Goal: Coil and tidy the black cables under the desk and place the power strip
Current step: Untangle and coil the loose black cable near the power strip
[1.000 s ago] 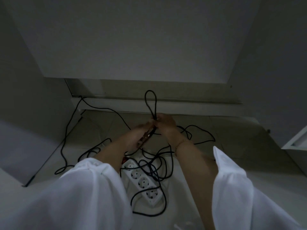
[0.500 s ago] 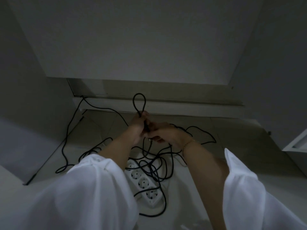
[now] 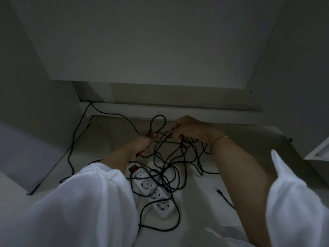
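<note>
The left hand [image 3: 143, 144] is clenched round a loop of the black cables [image 3: 161, 173], strands of which are pinched by the right hand [image 3: 188, 129], just above the white power strip [image 3: 163, 206] laid on the floor [image 3: 204, 220].

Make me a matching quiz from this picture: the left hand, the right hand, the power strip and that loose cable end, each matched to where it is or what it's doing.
Things:
1. left hand
2. right hand
3. power strip
4. loose cable end

States:
A. lies on the floor under the tangled black cables
B. grips the base of a raised loop
C. lies apart from the tangle, beside the right forearm
D. fingers curled round several strands

Pairs: 1-B, 2-D, 3-A, 4-C
</note>
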Demonstrator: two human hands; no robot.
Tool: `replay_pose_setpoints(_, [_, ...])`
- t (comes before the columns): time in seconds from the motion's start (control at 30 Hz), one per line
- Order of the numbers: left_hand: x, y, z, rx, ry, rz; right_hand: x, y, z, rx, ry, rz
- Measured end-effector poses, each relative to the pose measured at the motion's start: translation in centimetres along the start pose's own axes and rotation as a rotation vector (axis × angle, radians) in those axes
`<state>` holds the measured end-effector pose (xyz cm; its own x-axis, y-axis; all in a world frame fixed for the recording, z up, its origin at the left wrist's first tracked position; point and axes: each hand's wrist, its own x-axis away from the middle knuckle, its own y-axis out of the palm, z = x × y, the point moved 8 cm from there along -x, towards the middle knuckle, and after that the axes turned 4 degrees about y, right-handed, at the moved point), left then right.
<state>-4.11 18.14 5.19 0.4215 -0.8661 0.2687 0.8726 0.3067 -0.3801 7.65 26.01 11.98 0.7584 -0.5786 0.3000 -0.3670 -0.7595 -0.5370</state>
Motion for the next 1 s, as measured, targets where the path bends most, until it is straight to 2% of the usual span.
replay_pose_setpoints(0.13, [0.5,1.2,-0.2,0.08,-0.08,-0.085,0.2,-1.3,-0.2,-0.263,-0.051,0.084])
replay_pose_setpoints(0.2, [0.5,2.1,0.4,0.216,-0.092,-0.133,0.2,-1.4,0.0,-0.25,-0.055,0.141])
replay_pose_setpoints(0.3, [0.2,3.8,2.3,0.353,-0.04,-0.226,-0.3,-2.4,0.0,-0.165,-0.082,0.338])
replay_pose_setpoints(0.43, [0.5,5.2,3.4,0.201,-0.013,-0.246,0.3,-4.1,0.6,-0.126,-0.036,0.592])
replay_pose_setpoints(0.5, [0.3,5.4,2.8,0.116,-0.013,-0.237,0.6,-4.6,1.5,-0.165,0.011,0.645])
replay_pose_setpoints(0.63, [-0.4,3.8,2.0,0.341,-0.015,-0.135,0.4,-4.5,2.7,-0.259,0.055,0.545])
replay_pose_setpoints(0.73, [-0.4,1.9,2.2,0.521,0.012,-0.02,0.5,-3.0,3.2,-0.4,0.048,0.331])
replay_pose_setpoints(0.8, [-0.1,1.4,2.3,0.587,0.018,0.022,0.4,-1.5,3.8,-0.383,0.106,0.193])
replay_pose_setpoints(0.9, [0.4,1.8,2.4,0.516,0.016,-0.017,0.1,0.1,4.4,-0.26,0.178,0.093])
replay_pose_setpoints(1.0, [0.6,2.4,1.7,0.269,-0.034,-0.041,-0.8,-0.8,3.9,-0.244,0.148,0.256])
